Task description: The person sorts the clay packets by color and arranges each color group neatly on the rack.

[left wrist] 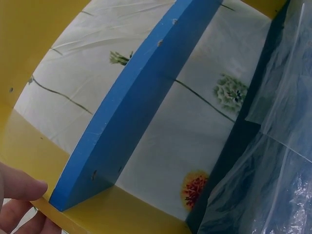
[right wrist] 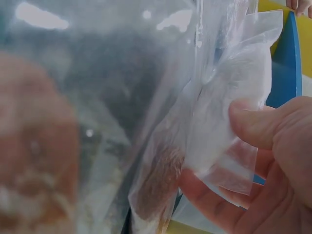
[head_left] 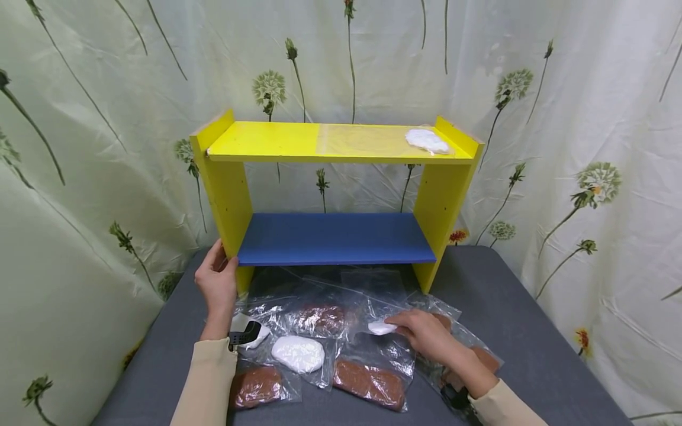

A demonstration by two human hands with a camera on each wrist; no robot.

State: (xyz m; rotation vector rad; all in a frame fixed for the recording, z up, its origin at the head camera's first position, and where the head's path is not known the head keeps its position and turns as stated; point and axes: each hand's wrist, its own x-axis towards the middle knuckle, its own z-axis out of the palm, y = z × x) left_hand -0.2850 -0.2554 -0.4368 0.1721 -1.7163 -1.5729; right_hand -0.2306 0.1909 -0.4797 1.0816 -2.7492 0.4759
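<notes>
My left hand (head_left: 217,285) grips the front edge of the left side panel of a small yellow shelf unit (head_left: 450,189), level with its blue board (head_left: 338,239). In the left wrist view the thumb (left wrist: 27,183) lies on the yellow edge beside the board's end, with fingers behind. My right hand (head_left: 428,336) pinches a white lump in a clear plastic bag (head_left: 381,327) by its side, above the other bags. The right wrist view shows the thumb on one face of that bagged lump (right wrist: 234,92) and fingertips at its lower edge.
Another white lump (head_left: 426,141) lies at the right of the yellow top board. Before the unit, clear bags with brown blocks (head_left: 369,383) and white lumps (head_left: 298,354) spread over the dark grey tabletop (head_left: 511,307). A flower-print curtain (head_left: 575,118) hangs behind.
</notes>
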